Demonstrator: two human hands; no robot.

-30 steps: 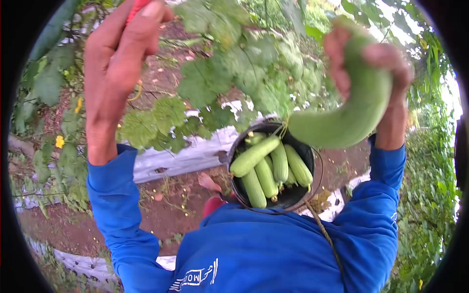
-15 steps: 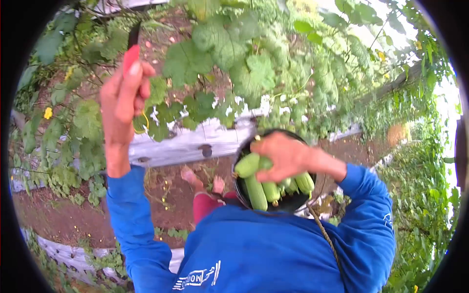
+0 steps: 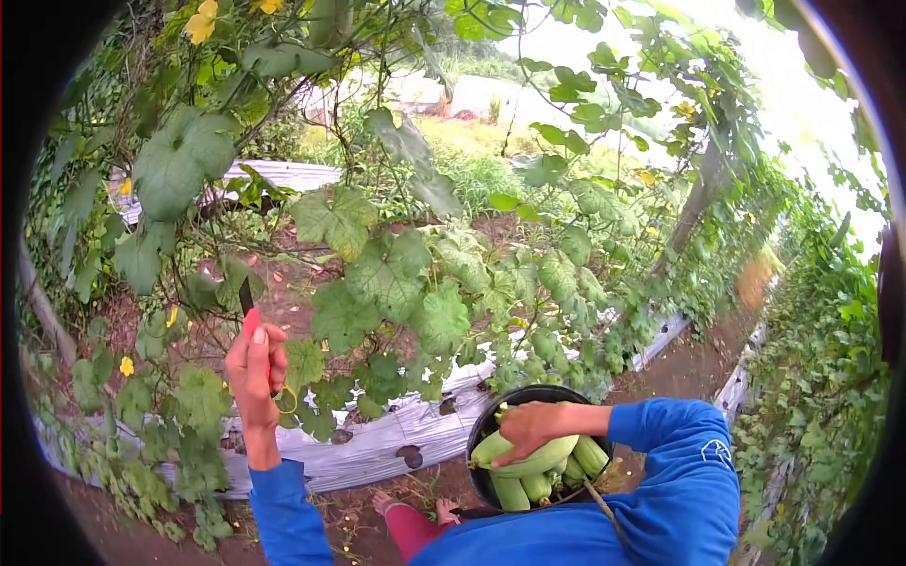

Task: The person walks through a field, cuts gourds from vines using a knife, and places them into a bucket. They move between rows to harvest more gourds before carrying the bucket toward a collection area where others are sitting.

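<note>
My left hand [image 3: 257,371] is raised among the leaves, its fingers wrapped around the red handle of a knife [image 3: 249,307]. The knife's dark blade points up. A yellow loop hangs by the fingers of that hand. At the lower right, my right hand [image 3: 533,436] grips a pale green luffa gourd [image 3: 547,458] lying across the top of a black bucket [image 3: 478,426]. Under it, several more luffa gourds [image 3: 511,492] stand packed in the bucket. The fingertips on the gourd's far side are partly hidden.
Leafy vines [image 3: 396,274] with yellow flowers climb in front of me. A silvery plastic-covered bed [image 3: 368,451] with dark holes runs along the bare soil path. A wooden post [image 3: 694,208] leans at the right. A rope [image 3: 601,505] runs from the bucket toward my body.
The view has tilted up, so both hands and the bucket sit lower. A gourd now lies across the others beneath my right hand. My left hand still holds the knife.
</note>
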